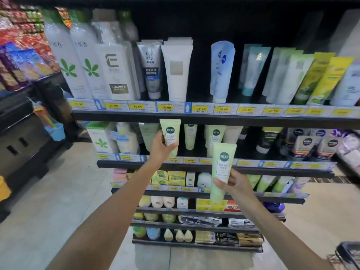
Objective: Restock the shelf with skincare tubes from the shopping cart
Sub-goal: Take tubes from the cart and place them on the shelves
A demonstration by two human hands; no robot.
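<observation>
My left hand (160,148) grips a pale yellow-green skincare tube (170,133) and holds it upright at the front of the second shelf (194,166), beside similar tubes (190,136) standing there. My right hand (234,182) holds a second light green tube (222,168), cap down, in front of the same shelf's edge and a little lower. A corner of the dark shopping cart (348,254) shows at the bottom right.
The top shelf (194,115) carries tall white bottles and several upright tubes above yellow price tags. Lower shelves hold boxes and small bottles. A snack display (21,45) stands at the left, with a black cabinet (21,137) below it. Tiled floor lies at the left.
</observation>
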